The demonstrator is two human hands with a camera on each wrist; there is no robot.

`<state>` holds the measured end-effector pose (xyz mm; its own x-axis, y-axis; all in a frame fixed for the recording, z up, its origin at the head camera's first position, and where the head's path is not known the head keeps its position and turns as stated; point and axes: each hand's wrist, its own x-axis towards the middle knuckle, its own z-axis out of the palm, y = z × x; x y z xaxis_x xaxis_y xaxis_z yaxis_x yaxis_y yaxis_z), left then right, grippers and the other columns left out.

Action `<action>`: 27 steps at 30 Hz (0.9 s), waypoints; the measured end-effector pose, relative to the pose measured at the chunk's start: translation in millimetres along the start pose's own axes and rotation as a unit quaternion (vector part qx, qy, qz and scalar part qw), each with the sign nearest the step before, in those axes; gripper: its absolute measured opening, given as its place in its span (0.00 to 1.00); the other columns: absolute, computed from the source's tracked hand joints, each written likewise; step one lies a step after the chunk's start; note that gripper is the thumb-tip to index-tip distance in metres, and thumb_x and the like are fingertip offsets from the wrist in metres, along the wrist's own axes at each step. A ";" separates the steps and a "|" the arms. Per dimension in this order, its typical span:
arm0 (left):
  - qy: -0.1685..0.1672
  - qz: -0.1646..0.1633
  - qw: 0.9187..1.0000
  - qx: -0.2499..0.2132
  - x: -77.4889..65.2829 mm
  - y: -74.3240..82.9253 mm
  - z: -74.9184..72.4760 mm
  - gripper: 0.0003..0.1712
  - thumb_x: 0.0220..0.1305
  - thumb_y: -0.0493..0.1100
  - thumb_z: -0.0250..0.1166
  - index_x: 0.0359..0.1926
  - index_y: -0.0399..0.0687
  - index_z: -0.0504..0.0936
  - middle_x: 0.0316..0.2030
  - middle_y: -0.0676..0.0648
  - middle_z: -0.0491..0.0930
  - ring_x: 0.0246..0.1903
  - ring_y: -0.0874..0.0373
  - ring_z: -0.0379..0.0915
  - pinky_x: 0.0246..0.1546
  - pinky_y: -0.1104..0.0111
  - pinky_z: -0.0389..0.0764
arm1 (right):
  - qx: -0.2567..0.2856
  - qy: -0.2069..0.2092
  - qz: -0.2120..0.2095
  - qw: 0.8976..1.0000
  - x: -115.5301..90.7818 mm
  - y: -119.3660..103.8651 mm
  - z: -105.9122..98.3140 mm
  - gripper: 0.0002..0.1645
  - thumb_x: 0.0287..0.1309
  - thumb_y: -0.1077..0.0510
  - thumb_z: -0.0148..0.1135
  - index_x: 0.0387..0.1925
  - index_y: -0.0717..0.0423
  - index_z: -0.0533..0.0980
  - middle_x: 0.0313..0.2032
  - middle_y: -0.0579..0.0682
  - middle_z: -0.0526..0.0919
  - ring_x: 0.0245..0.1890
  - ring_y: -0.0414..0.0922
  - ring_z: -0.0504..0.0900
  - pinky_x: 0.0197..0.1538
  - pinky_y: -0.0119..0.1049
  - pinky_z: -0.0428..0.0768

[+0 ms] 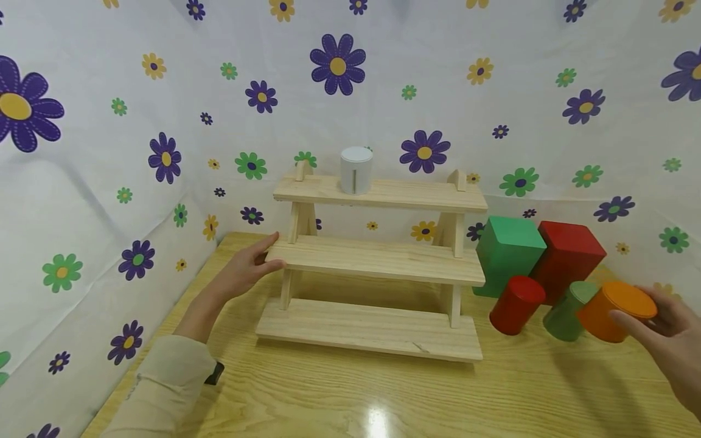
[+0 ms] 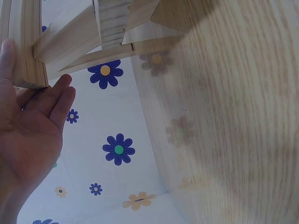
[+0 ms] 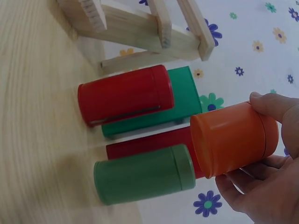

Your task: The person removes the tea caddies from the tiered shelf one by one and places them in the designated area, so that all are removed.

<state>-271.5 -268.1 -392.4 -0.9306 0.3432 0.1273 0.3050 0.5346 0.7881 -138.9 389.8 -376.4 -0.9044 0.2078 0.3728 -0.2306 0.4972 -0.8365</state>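
Observation:
A three-tier wooden display shelf (image 1: 378, 258) stands on the table. My left hand (image 1: 246, 264) holds the left end of its middle board, thumb on one side and fingers on the other in the left wrist view. On the top tier sits a white canister (image 1: 356, 171). My right hand (image 1: 670, 331) grips an orange canister (image 3: 233, 139) around its lidded end, raised above the table. A green canister (image 3: 145, 175) and a red canister (image 3: 125, 95) stand upright on the table beside it; the orange one overlaps the green one in the head view.
Behind the canisters, right of the shelf, stand a green box (image 1: 506, 255) and a red box (image 1: 569, 258). A flower-patterned white cloth (image 1: 191, 91) hangs behind and at both sides of the wood-grain table (image 1: 306, 395).

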 end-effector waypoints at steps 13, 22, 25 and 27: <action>0.003 -0.005 1.000 0.000 0.0 3.4 0.1 0.46 0.76 0.53 0.62 0.82 0.42 0.48 0.80 0.38 0.48 0.74 0.40 0.58 0.69 0.49 0.67 | 0.003 -0.007 0.043 0.999 -13.5 36.3 -5.8 0.31 0.69 0.70 0.63 0.55 0.28 0.69 0.43 0.20 0.75 0.39 0.20 0.76 0.40 0.14 0.75; 0.000 -0.005 1.000 -0.008 -1.2 5.2 0.1 0.47 0.76 0.52 0.63 0.83 0.42 0.48 0.80 0.37 0.47 0.75 0.39 0.55 0.70 0.48 0.65 | -0.024 -0.044 0.073 0.996 -16.5 53.7 -7.7 0.29 0.70 0.64 0.64 0.55 0.26 0.66 0.41 0.15 0.72 0.37 0.20 0.75 0.37 0.14 0.76; 0.000 -0.005 1.000 -0.009 -1.8 6.4 0.1 0.47 0.76 0.52 0.63 0.83 0.42 0.48 0.80 0.37 0.47 0.75 0.39 0.55 0.70 0.48 0.65 | -0.041 -0.051 0.094 0.993 -17.8 57.3 -6.8 0.26 0.72 0.60 0.64 0.60 0.33 0.65 0.42 0.13 0.67 0.37 0.17 0.71 0.37 0.13 0.75; 0.000 -0.005 1.000 -0.010 -2.2 7.4 0.2 0.47 0.76 0.52 0.63 0.82 0.42 0.48 0.80 0.37 0.47 0.75 0.39 0.55 0.70 0.48 0.65 | -0.052 -0.059 0.110 0.991 -18.7 59.5 -6.7 0.25 0.72 0.57 0.64 0.64 0.43 0.66 0.41 0.12 0.65 0.37 0.16 0.69 0.37 0.14 0.74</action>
<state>-267.1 -264.8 -386.9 -0.9333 0.3385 0.1196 0.2923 0.5228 0.8008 -133.3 421.1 -430.4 -0.9657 0.2238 0.1314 0.0094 0.5361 -0.8441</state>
